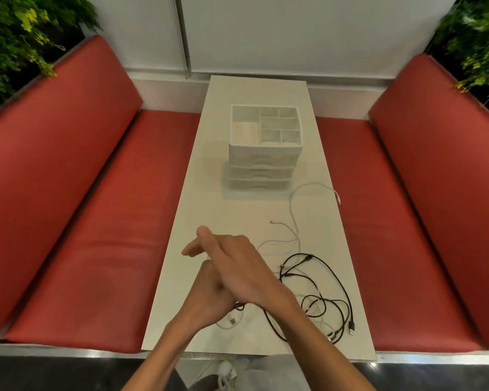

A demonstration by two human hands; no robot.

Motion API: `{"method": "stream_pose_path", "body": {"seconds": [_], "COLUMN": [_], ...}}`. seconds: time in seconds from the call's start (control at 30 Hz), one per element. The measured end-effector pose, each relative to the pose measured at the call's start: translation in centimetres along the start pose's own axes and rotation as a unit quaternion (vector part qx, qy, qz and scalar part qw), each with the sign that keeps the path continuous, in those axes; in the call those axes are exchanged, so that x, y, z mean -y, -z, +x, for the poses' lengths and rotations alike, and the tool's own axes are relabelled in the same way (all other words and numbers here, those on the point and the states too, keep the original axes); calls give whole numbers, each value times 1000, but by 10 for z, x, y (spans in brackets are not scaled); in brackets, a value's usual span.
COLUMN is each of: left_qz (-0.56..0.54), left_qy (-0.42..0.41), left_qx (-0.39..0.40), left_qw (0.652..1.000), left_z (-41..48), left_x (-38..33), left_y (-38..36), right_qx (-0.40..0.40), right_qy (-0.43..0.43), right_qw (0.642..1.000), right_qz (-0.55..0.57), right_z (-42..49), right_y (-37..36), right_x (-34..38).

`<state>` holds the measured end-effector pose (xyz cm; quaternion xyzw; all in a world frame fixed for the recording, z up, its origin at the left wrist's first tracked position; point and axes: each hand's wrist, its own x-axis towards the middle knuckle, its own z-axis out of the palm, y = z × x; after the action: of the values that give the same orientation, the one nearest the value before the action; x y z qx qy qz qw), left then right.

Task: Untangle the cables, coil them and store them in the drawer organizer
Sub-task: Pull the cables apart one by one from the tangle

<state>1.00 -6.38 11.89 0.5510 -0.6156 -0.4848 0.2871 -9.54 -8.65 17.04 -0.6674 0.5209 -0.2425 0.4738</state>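
Note:
A tangle of black cables [326, 301] lies on the near right part of the white table [198, 210], with USB plugs at its lower right. White cables [293, 218] run from the tangle toward the far right edge. Another white cable with a USB plug [232, 321] lies just below my wrists. The white drawer organizer [266, 162] stands at mid-table, its top compartments open to view and its three drawers closed. My right hand [237, 263] lies flat across my left hand [209, 297], fingers stretched to the left. My left hand is mostly covered, and a dark cable end shows at its wrist.
Red padded benches [76, 249] run along both sides of the narrow table, with a second red bench [407, 235] on the right. Green plants [20, 38] hang over the backrests. A white wall closes the far end. A metal edge runs along the near side.

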Motion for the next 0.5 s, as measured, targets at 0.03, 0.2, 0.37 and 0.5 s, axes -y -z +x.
{"method": "stream_pose_path", "body": {"seconds": [0.03, 0.2, 0.37, 0.5], "left_qz": [-5, -72, -105, -112], "left_qy": [0, -2, -5, 11], "left_qx": [-10, -54, -114, -121], "left_qw": [1000, 996, 988, 986], "left_z": [0, 9, 18, 22], "left_x": [-1, 6, 6, 9], "left_y": [-1, -2, 6, 11], "right_qx": [7, -116, -237, -301], "right_qy": [-7, -47, -130, -205], "right_qw": [998, 983, 961, 931], "right_qz": [66, 133, 54, -30], "right_z": [3, 37, 80, 97], "right_y": [4, 27, 58, 79], "right_x": [-2, -48, -144, -218]}}
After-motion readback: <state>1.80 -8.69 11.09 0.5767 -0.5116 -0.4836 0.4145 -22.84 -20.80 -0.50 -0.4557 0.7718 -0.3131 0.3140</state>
